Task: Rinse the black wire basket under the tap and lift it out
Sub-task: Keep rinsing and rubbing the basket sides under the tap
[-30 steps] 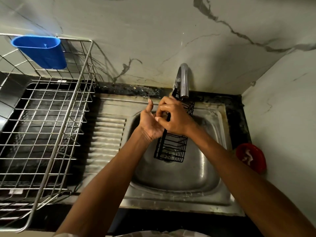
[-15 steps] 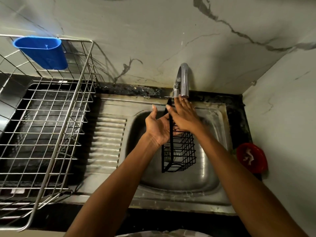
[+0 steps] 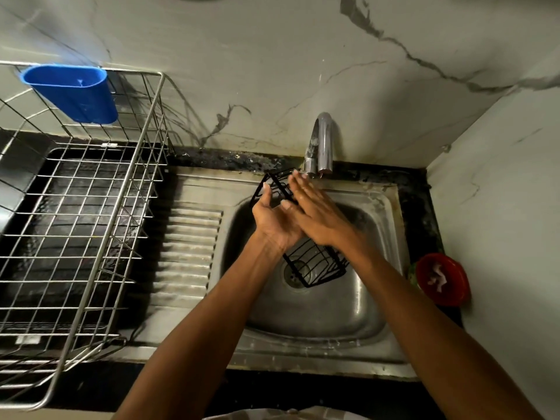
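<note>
Rinsing step: black wire basket point(image 3: 315, 265) tilted over the sink point(image 3: 318, 322) bowl, top end under the tap point(image 3: 322, 140) at 12 o'clock, my left hand point(image 3: 274, 221) cupping it, right hand point(image 3: 318, 213) flat, fingers straight; next, I judge, a firm grip to lift out.

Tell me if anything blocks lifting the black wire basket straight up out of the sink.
The tap spout hangs just above the black wire basket at its far end. Otherwise nothing visible; both hands touch it.
</note>
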